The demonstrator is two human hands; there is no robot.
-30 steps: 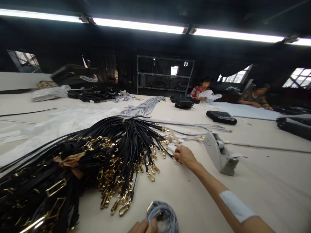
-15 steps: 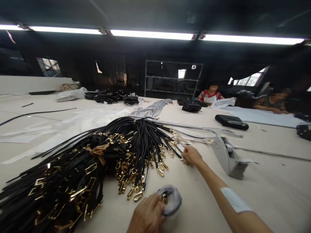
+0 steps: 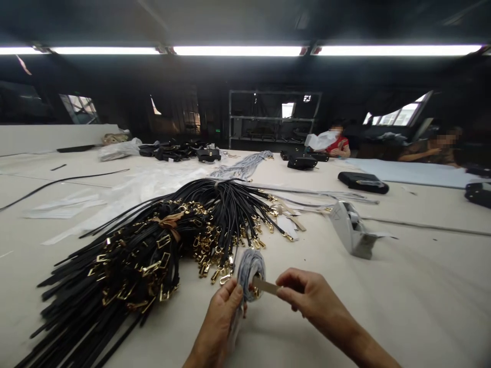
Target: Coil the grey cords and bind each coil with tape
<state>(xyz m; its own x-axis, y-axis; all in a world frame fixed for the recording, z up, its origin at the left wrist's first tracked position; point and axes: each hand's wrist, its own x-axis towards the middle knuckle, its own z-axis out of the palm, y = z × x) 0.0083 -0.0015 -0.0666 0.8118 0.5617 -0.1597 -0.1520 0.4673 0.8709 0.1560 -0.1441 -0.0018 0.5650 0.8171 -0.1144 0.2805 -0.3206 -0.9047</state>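
Right now the left hand is closed around a coiled grey strap, held upright just above the counter; its fingers pinch the lower left of the coil, whose ring faces the camera; the right hand, equally near, pinches 1 end of a short tan strip of tape, whose long axis runs level from the right fingers leftward onto the coil's lower edge, touching it; gold hardware shows inside the coil; just beyond lies a big bundle of black straps with gold clasps, its clasp ends near the coil; a grey tape dispenser stands to the right, well apart; nothing lies between the 2 hands but the strip.
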